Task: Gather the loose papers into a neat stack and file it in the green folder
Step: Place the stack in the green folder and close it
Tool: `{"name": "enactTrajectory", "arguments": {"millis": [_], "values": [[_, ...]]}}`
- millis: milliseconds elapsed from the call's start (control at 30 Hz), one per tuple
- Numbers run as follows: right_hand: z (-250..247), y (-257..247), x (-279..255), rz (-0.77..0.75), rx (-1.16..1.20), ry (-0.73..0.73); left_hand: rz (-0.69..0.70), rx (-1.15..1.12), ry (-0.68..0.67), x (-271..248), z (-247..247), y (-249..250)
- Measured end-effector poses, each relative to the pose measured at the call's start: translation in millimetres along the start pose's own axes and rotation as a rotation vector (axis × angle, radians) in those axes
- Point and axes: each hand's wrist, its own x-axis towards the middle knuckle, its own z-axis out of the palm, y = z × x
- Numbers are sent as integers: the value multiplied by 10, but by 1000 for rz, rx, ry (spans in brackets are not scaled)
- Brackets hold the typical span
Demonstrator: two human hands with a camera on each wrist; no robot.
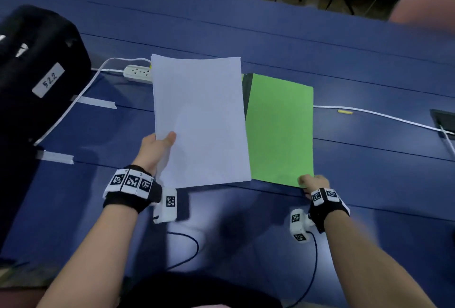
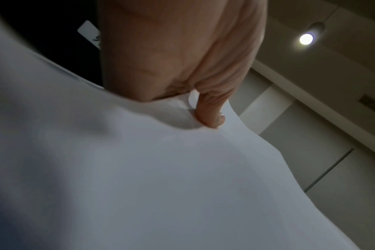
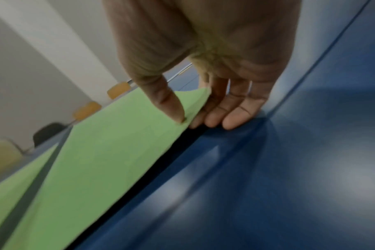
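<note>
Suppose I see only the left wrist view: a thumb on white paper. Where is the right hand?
Observer: The right hand pinches the near right corner of the flat green card folder.
Operator: Is the cover lifted?
Observer: Slightly; the right wrist view shows a dark gap beneath it.
Operator: Where is my paper?
Observer: The left hand holds the white paper stack left of the folder, overlapping its left edge.

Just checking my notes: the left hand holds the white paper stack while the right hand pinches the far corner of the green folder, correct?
Not quite. The right hand pinches the near corner of the green folder, the one closest to the person, as the head view shows. The rest holds: the left hand holds the white paper stack.
</note>
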Motion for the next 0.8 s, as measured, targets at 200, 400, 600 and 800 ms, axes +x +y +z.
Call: {"name": "enactTrajectory", "arguments": {"millis": [200,400,600,800], "values": [[-87,339,-380,-89,52,-100,-6,-30,-5,-274,2,-274],[61,456,-607,-305,-117,-67,14,-37,-44,-416,-108,-366],[-236,557,-725,-137,-591,-171,12,-11,-35,-418,-228,-380],[-281,677,-894,-110,-696,-113,-18,-1,-68,-427,-133,-528]]}}
